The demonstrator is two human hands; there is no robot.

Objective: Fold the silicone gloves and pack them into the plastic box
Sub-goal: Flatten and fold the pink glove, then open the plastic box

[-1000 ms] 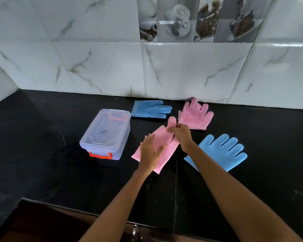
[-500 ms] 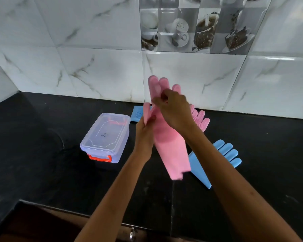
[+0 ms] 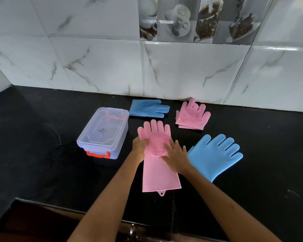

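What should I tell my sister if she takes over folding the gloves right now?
Left hand: rests on the left edge of the long pink glove, fingers slightly curled at its edge.
Right hand: open, pressing flat on that glove's bristly palm.
That pink glove lies stretched out flat on the black counter, not folded.
Plastic box: left of it, lid on.
Done: the other pink glove near the wall looks folded; the far blue glove may be too.
Left: fold this pink glove and the near blue glove, open the box, pack all four.
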